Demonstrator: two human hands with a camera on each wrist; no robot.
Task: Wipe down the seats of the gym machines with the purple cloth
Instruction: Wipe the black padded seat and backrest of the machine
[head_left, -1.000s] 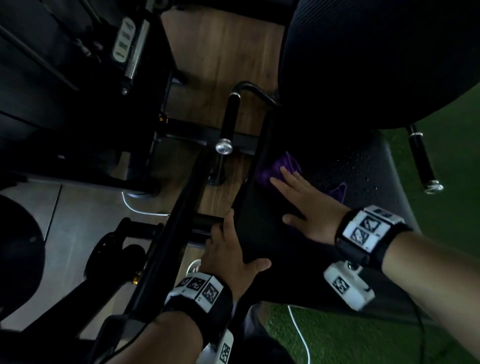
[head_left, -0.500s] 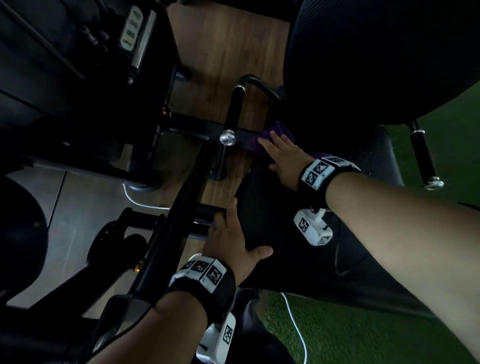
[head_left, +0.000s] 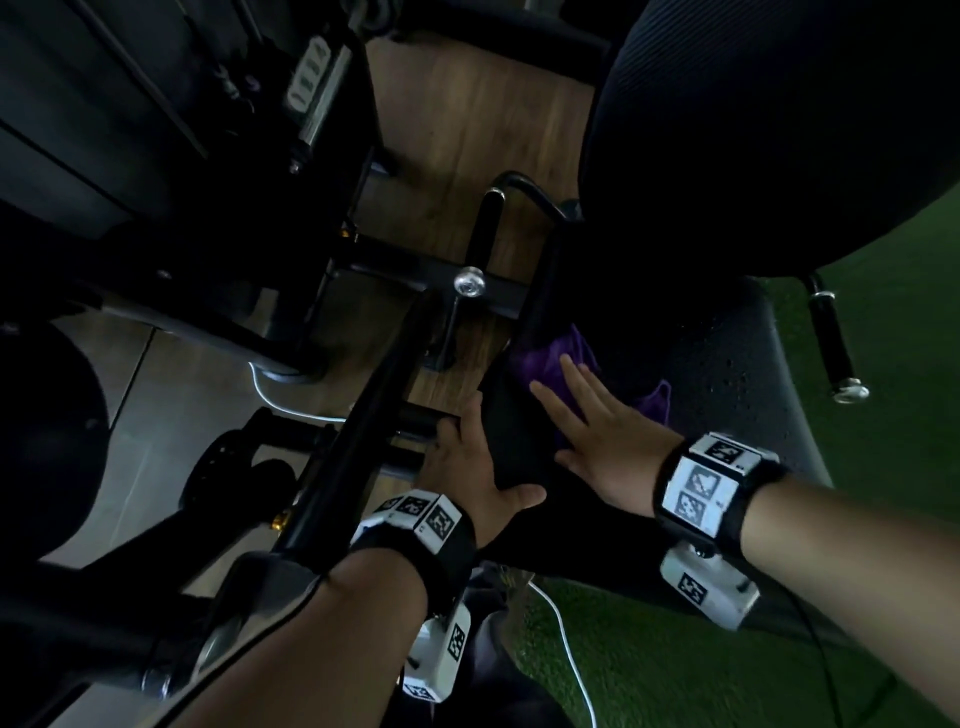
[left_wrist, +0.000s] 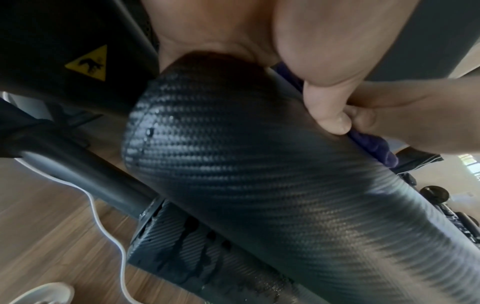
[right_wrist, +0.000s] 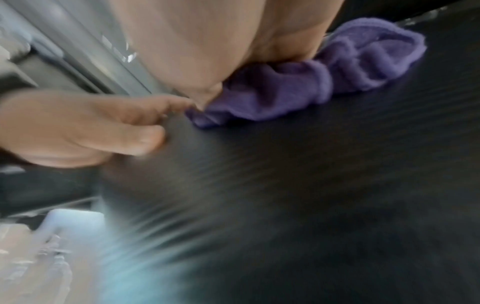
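The black textured seat (head_left: 727, 395) of a gym machine fills the right middle of the head view, with droplets on its far part. The purple cloth (head_left: 545, 358) lies bunched on the seat near its left edge. My right hand (head_left: 597, 426) lies flat on the cloth with straight, spread fingers pressing it down; the right wrist view shows the cloth (right_wrist: 298, 86) squeezed under my palm. My left hand (head_left: 467, 467) grips the seat's near left edge, thumb on top and fingers down the side; the left wrist view shows the thumb (left_wrist: 324, 96) on the seat (left_wrist: 259, 174).
A large black backrest (head_left: 779, 130) looms over the seat at the upper right. Black frame bars (head_left: 374, 426) and a chrome-capped handle (head_left: 470, 285) stand to the left over wood floor. Another handle (head_left: 831, 343) sticks out at the right above green turf. A white cable (head_left: 280, 395) trails across the floor.
My right hand pushed the cloth forward to the seat's far left corner, then pulled it back toward me. My left hand stayed on the seat edge.
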